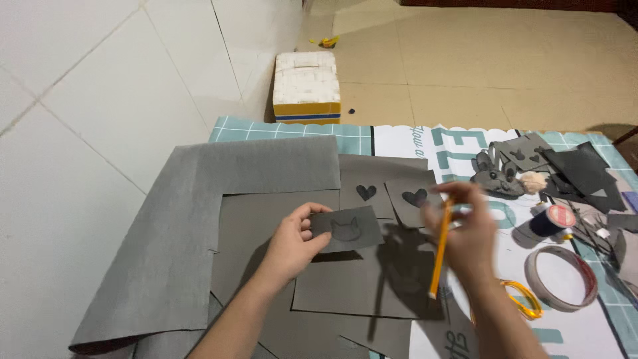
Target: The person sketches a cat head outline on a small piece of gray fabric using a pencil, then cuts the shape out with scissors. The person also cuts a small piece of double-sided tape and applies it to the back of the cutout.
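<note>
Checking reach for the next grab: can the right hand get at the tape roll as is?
Probably yes. The tape roll lies flat on the mat just right of the right hand, with nothing between them. But that hand is closed on a yellow pencil, so its fingers aren't free to grasp it.

The grey sheets (199,219) look like matt felt, soft and slightly fuzzy; the small piece (347,229) too. The pencil (439,247) is glossy yellow painted wood. The mat (465,143) is smooth printed plastic, the tape roll (559,279) papery, the floor (505,60) smooth tile.
</note>
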Tool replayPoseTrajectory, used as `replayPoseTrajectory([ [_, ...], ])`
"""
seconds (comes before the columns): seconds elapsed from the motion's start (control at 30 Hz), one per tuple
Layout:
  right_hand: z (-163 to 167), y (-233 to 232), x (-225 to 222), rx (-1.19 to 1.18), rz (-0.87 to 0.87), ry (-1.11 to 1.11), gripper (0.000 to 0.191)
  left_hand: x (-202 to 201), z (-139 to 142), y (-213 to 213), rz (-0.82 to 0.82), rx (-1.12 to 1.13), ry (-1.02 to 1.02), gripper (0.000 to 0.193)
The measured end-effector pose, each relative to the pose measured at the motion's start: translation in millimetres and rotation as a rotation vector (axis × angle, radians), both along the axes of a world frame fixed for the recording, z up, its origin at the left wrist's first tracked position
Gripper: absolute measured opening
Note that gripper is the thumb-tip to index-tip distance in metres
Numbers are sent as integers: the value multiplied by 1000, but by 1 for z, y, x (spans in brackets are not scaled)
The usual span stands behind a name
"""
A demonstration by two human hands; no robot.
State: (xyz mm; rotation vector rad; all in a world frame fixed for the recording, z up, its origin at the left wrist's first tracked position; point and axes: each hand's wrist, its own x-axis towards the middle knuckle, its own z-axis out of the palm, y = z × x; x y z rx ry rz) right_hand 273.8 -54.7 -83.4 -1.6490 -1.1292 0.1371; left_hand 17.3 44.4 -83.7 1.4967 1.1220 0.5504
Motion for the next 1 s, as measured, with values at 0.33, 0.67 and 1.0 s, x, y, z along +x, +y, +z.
replayPoseTrajectory([
  [0.33, 34, -13, 107, -780, 203, -1127, 19, 3, -12, 5, -32, 10, -127, 30],
  [0.67, 50, -88, 83, -1045, -37, -663, 34, 5, -8, 3, -10, -72, -204, 31],
  [1.0, 56, -117, 28, -1494, -107, -580, 73, 5, 5, -4, -29, 22, -10, 40],
])
